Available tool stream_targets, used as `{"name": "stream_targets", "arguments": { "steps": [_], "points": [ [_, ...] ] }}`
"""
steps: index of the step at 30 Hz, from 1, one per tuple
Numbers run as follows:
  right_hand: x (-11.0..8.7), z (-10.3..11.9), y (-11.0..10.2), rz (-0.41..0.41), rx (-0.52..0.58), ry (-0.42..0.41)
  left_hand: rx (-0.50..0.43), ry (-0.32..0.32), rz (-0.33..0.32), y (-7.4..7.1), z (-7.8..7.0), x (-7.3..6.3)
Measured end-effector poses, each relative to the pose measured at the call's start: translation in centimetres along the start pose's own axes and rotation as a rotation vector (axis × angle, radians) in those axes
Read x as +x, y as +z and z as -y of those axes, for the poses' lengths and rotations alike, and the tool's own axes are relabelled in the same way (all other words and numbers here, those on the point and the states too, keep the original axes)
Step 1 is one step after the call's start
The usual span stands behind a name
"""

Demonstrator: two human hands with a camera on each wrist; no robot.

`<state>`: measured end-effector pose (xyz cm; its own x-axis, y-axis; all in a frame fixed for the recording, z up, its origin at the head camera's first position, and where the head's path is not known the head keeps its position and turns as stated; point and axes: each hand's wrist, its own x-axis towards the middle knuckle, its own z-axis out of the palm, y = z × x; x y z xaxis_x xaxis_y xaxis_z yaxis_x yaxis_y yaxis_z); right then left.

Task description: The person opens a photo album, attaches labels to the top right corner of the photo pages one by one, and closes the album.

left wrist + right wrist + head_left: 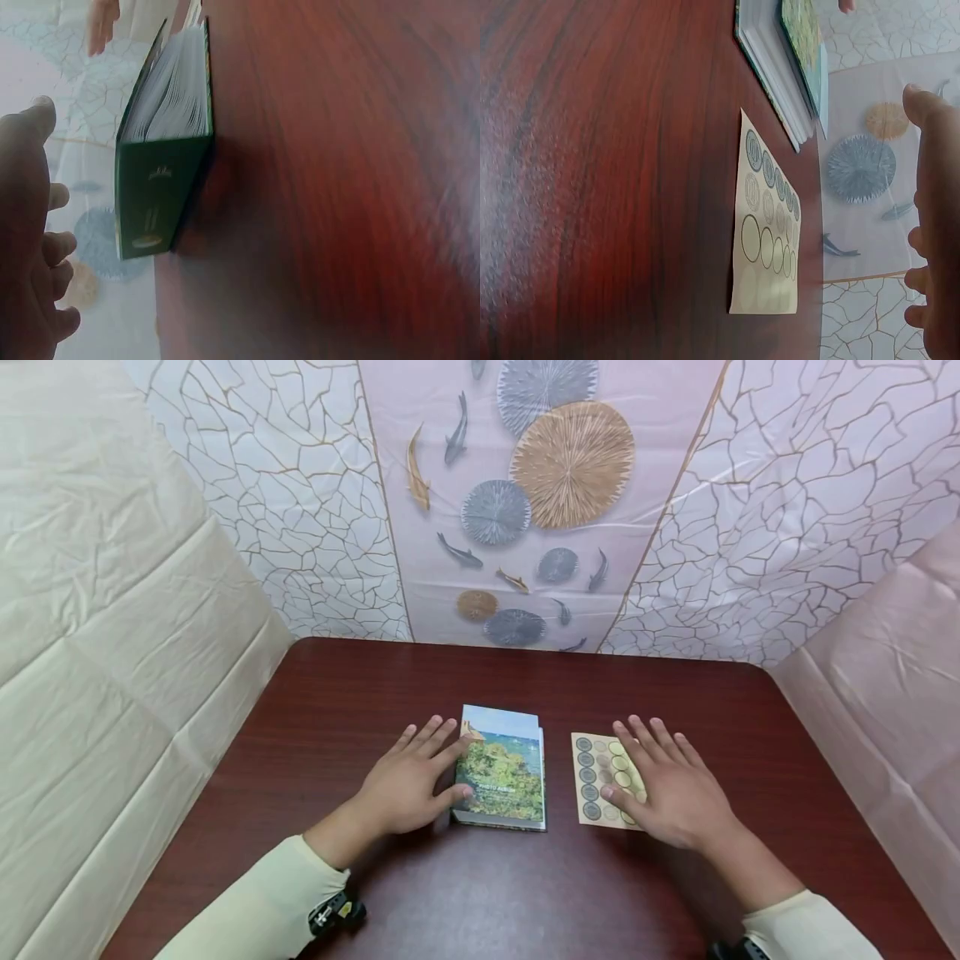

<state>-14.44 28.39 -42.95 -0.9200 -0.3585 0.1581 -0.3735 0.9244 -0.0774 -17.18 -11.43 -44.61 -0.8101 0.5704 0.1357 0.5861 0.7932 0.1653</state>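
Note:
A thick photo album with a seaside picture on its cover lies flat on the table. Its dark green spine and stacked page edges show in the left wrist view. My left hand is spread at the album's left side, thumb and index finger overlapping the cover in the head view. To the right lies a cream sheet of round stickers, printed in rows of grey, pale and yellow circles. My right hand, fingers extended, hovers over the sheet's right part and hides some circles. Neither hand grips anything.
The dark red wooden table has a glossy surface. Behind it hangs a patterned cloth with fish and round shapes. Pale cloth walls stand at both sides. Dark straps with devices sit at the sleeve cuffs.

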Motion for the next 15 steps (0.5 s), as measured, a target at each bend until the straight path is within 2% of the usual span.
{"name": "stream_targets", "arguments": {
  "steps": [15],
  "points": [
    [-0.2, 0.6, 0.7, -0.011, 0.003, -0.033, 0.006, 0.105, 0.008, 1.7, -2.7, 0.3]
  ]
}}
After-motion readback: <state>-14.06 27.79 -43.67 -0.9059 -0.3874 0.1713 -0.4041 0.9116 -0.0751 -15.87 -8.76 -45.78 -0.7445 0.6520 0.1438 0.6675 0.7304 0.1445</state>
